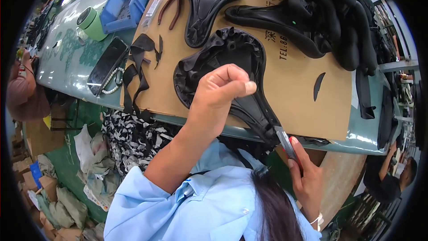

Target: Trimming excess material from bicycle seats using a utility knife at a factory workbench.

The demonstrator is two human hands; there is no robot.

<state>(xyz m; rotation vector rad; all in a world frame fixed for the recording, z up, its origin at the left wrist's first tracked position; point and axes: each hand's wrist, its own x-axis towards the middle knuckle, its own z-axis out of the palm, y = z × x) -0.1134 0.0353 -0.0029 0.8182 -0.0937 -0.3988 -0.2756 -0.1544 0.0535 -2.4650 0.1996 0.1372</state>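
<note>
A black bicycle saddle (185,73) lies underside up at the table's front edge, its narrow nose toward me. Over its hollow middle hovers my left hand (220,87), fingers curled in and thumb pressed to them; whatever they pinch is hidden. Lower right, my right hand (307,176) is wrapped round a red-handled utility knife (286,143). The knife's metal end is at the saddle's nose; whether it cuts into the cover I cannot tell. Just beyond lies a second black saddle (200,15), also underside up, with a third saddle (267,13) to its right.
A brown cardboard sheet (294,98) covers the green table. More black saddles (347,31) are heaped at right. On the left are pliers (171,11), black scraps (140,76), a phone (107,64), a green cup (92,24) and a blue bin (120,6). Other people stand at both sides.
</note>
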